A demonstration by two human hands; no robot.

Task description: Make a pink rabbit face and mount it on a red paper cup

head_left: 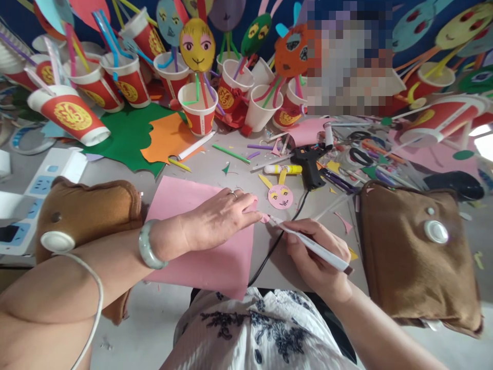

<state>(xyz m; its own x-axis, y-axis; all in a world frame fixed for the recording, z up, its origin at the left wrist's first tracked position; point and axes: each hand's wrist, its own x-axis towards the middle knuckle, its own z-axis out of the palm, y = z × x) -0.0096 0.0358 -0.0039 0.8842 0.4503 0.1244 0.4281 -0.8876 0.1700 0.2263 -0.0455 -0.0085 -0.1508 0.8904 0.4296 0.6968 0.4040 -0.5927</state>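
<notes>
My left hand [221, 218], a ring on one finger, rests over a pink sheet [215, 267], its fingertips closed on a small pink paper piece [250, 204]. In my right hand [318, 252] is a white pen [311, 244], held like a writing tool, its tip pointing left toward another small pink bit [265, 218] by my left fingertips. Just beyond my hands lies a pink round face with yellow ears [280, 196].
Behind are a black glue gun [310, 164] with its cable running between my hands, a yellow marker [283, 169], paper scraps and cups [198, 110] with paper faces. Brown pouches lie left [92, 210] and right [416, 262]; a power strip [42, 185] stands far left.
</notes>
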